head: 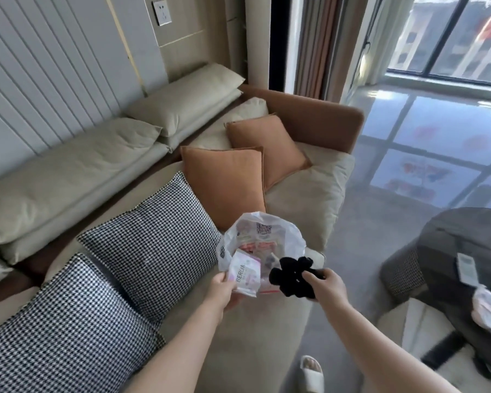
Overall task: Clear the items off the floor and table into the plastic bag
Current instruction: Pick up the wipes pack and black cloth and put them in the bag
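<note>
From the head view, the plastic bag (pixel 262 239) is thin, crinkled and translucent white with printed patches, its mouth held open above the beige sofa (pixel 309 194) seat edge. The left hand (pixel 220 290) pinches the bag's rim together with a small pink-and-white packet (pixel 244 275). The right hand (pixel 328 285) has its grip curled around a soft, lumpy black fabric item (pixel 291 275) at the bag's mouth. Houndstooth cushions (pixel 150 242) lie just beside. A dark table (pixel 465 251) stands to the right.
</note>
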The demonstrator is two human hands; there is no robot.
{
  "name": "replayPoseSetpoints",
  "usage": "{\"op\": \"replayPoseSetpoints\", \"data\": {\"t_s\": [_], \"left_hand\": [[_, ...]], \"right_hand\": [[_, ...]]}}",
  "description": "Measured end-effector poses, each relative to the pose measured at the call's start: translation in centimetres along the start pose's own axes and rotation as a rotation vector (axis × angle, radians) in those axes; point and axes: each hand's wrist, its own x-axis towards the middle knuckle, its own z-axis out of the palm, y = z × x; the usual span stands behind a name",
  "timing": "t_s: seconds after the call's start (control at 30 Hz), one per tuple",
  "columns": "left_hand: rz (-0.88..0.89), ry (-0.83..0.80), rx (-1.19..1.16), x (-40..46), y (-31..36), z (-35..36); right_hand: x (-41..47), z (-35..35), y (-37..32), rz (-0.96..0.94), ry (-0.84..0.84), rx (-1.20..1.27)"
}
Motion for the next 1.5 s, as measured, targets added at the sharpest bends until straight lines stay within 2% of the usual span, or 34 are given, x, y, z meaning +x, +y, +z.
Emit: {"op": "replayPoseSetpoints", "data": {"t_s": [0.07,0.17,0.23,0.37,0.47,0.73,0.93,1.17,1.37,1.5], "left_hand": [[-0.013,0.038,-0.002,1.3,0.6,0.6],[-0.013,0.084,0.044,1.0,0.7,0.0],[-0.069,0.250,-0.022,7.4,3.6,3.9],[-0.049,0.294,0.013,7.9,3.5,4.0],[-0.062,0.325,0.049,11.2,4.0,5.2],[-0.071,0.287,0.232,21.5,3.6,7.3],[-0.089,0.235,0.366,27.6,0.9,7.8],[-0.054,0.114,0.508,32.6,-2.7,7.9],[-0.023,0.081,0.630,33.4,-2.8,8.6],[0.007,-0.026,0.703,30.4,-1.6,9.0]], "right_hand": [[1.8,0.2,-0.5,-0.008,-0.054,-0.065],[1.3,1.0,-1.2,-0.061,-0.034,-0.110],[11.7,1.8,-5.4,-0.058,-0.159,-0.227],[10.5,2.1,-8.0,-0.162,-0.182,-0.313],[14.5,4.2,-7.6,-0.182,-0.199,-0.435],[21.5,9.8,-5.2,-0.146,-0.167,-0.559],[25.3,13.1,-1.2,-0.214,-0.254,-0.739],[27.0,15.8,2.6,-0.174,-0.284,-0.947],[26.7,15.6,3.2,-0.180,-0.236,-0.947],[24.6,14.0,2.5,-0.173,-0.201,-0.869]]}}
